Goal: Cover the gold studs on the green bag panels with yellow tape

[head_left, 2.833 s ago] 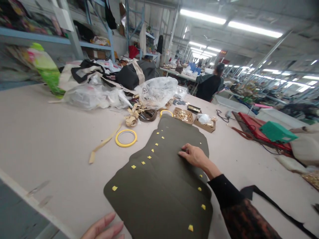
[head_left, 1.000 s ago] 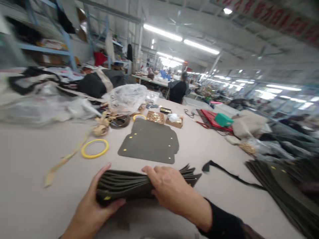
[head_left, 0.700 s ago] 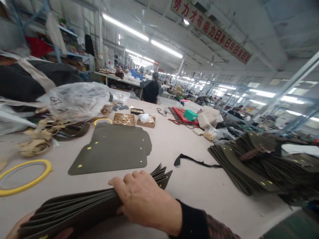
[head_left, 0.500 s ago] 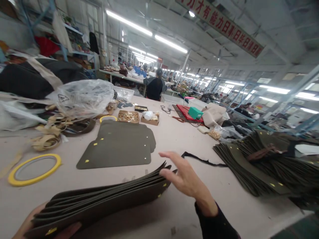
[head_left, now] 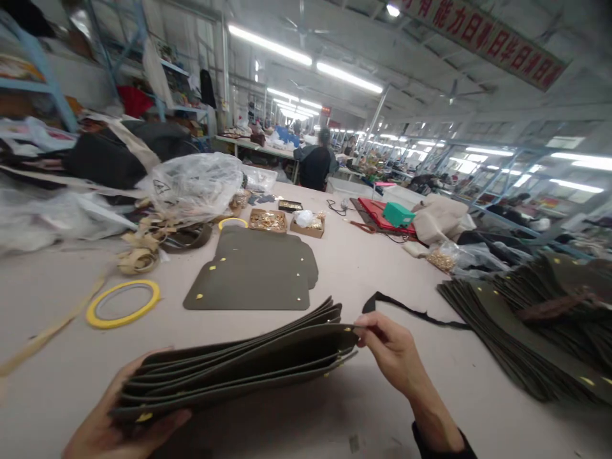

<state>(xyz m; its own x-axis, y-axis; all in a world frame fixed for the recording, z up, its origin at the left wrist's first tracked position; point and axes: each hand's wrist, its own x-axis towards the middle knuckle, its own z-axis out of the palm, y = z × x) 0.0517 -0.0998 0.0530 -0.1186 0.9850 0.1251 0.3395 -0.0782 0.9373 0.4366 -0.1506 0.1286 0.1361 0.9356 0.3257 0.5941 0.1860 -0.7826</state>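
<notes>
A stack of dark olive flat panels (head_left: 229,376), marked with bits of yellow tape, is held on edge above the table. My left hand (head_left: 127,417) wraps round its left end, thumb on the near face and fingers behind. At the right end, my right hand (head_left: 389,347) pinches the corner of one panel and spreads it away from the others, leaving a gap in the stack. Beyond the stack, more olive panels (head_left: 253,274) lie flat and overlapping, with yellow tape bits and small pale spots near their edges.
A yellow tape roll (head_left: 98,312) lies at left, near beige strap coils (head_left: 138,258) and a clear plastic bag (head_left: 194,191). Small boxes of gold metal parts (head_left: 268,220) stand behind. At right are a black strip (head_left: 415,312), a large panel pile (head_left: 507,331) and a green box (head_left: 398,215).
My right hand has gone from open beside the stack to pinching a panel's corner, and the stack's right end has fanned apart. The view has shifted, so the scene sits further right.
</notes>
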